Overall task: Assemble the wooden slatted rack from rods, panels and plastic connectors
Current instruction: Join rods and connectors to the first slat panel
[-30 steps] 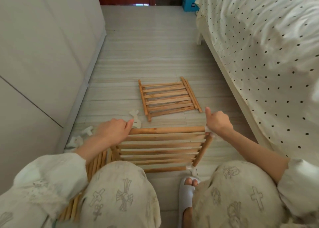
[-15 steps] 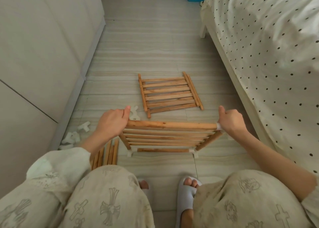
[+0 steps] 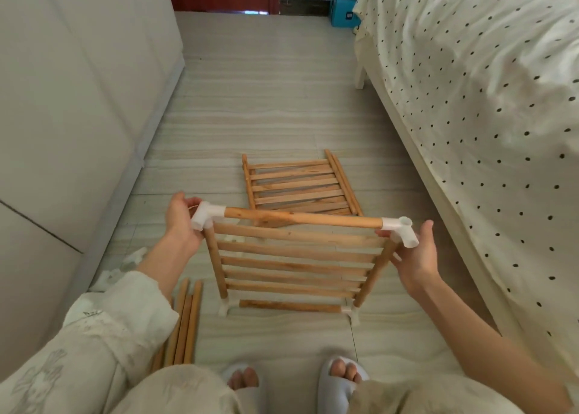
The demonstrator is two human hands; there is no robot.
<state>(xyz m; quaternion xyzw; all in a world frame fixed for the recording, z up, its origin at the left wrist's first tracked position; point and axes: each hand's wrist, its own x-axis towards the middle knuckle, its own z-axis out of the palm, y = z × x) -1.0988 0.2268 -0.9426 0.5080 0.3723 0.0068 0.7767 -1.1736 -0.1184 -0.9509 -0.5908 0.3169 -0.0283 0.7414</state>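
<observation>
The rack (image 3: 294, 263) stands tilted between my two hands, its lower edge resting on the floor (image 3: 282, 100) on two white feet, just ahead of my slippers (image 3: 341, 379). My left hand (image 3: 181, 222) grips the upper left connector (image 3: 206, 214), with the fingers curled around its outer side and the thumb above. My right hand (image 3: 413, 257) holds the upper right connector (image 3: 401, 230), with the thumb on its front and the fingers partly curled behind and below it. The top rod (image 3: 300, 217) spans between both connectors. A second panel (image 3: 297, 185) lies flat on the floor beyond the rack. Loose rods (image 3: 185, 322) lie beside my left forearm, with spare white connectors (image 3: 125, 266) near the wall. A blue box (image 3: 343, 14) stands far off by the bed (image 3: 470, 100); its label is too small to read.
</observation>
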